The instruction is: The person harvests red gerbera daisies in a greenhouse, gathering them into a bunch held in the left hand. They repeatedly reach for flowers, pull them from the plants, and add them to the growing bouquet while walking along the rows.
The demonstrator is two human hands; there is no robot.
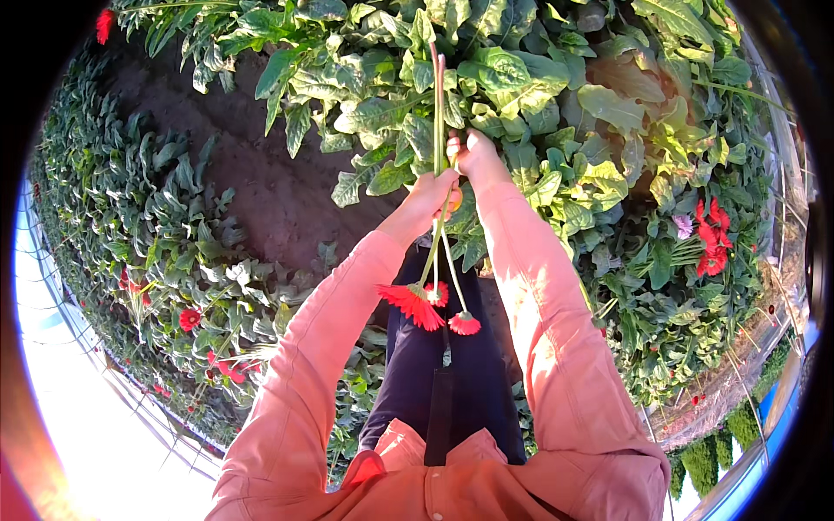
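Several red gerbera daisies (413,305) hang heads down toward my body, their long green stems (438,117) pointing up and away over the leaves. My left hand (432,195) is closed round these stems, a little above the flower heads. Close beside it on the right, my right hand (474,153) has its fingers curled at the stems near a small yellow thing; whether it grips a stem is partly hidden. A further orange-yellow bit shows at my left hand's fingers. Both hands are just over the leafy gerbera plants (391,124).
Bare soil (280,189) runs between the plant rows. At the right, a bunch of red gerberas (713,238) with a pink bloom (683,226) rests among leaves. More red flowers (189,319) are in the left row. Wires and a post line the right edge.
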